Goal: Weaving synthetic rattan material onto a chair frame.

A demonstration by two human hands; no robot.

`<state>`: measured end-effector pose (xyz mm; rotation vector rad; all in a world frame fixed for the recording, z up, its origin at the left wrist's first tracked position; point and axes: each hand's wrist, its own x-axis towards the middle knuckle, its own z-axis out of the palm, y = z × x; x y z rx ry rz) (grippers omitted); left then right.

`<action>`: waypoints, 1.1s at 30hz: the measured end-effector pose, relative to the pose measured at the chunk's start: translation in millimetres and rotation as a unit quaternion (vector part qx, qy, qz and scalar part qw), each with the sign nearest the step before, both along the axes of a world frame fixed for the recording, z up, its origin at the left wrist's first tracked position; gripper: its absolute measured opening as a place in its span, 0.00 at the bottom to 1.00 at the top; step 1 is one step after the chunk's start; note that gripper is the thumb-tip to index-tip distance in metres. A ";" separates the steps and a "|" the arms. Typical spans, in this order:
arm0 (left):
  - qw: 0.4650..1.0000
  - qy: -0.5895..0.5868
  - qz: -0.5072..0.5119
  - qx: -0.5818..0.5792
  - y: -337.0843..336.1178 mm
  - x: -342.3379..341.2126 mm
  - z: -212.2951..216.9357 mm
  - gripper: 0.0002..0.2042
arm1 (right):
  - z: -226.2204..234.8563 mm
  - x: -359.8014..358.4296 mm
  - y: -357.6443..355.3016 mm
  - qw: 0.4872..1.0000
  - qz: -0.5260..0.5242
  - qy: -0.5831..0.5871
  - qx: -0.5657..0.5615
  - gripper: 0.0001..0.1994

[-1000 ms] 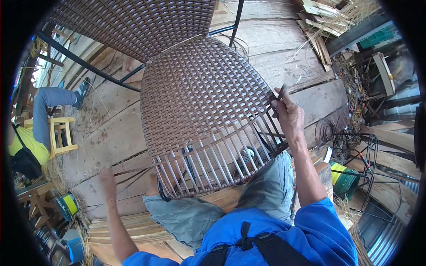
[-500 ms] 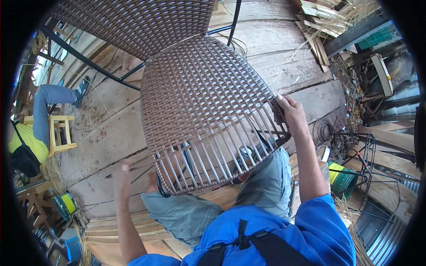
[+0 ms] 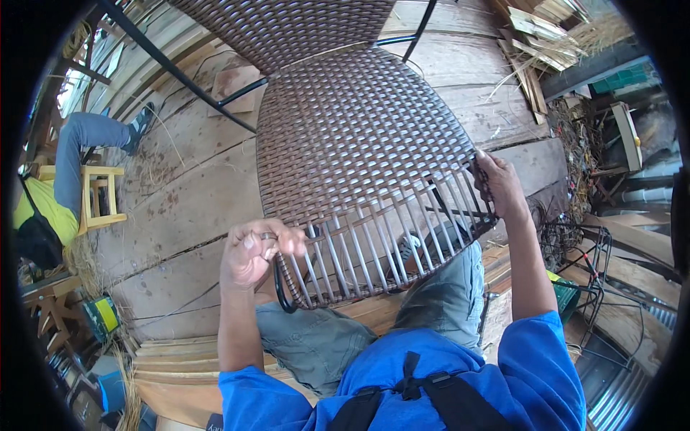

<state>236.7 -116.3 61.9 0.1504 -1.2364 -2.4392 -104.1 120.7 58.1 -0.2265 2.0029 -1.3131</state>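
Above the plank floor, just in front of the grey shorts, is the woven brown seat, gapped across its near part; the right hand grips its right edge; at its left edge, the left hand has curled fingers, but whether they hold anything I cannot tell.

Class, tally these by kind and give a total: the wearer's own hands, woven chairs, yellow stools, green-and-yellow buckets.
Wearer's hands: 2
Woven chair: 1
Yellow stool: 1
Green-and-yellow buckets: 2
Total: 6
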 end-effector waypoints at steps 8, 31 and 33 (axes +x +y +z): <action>0.991 -0.077 0.092 -0.060 1.0 17.7 1.5 0.22 | -2.8 4.6 -0.7 0.998 0.010 0.059 0.019 0.15; 0.928 -0.095 0.262 0.247 -12.3 11.5 -26.4 0.20 | 36.8 124.2 6.8 0.855 -0.164 -0.301 -0.390 0.22; 0.916 -0.100 0.298 0.249 -7.7 5.8 -24.4 0.20 | 26.9 123.3 5.2 0.827 -0.188 -0.338 -0.408 0.22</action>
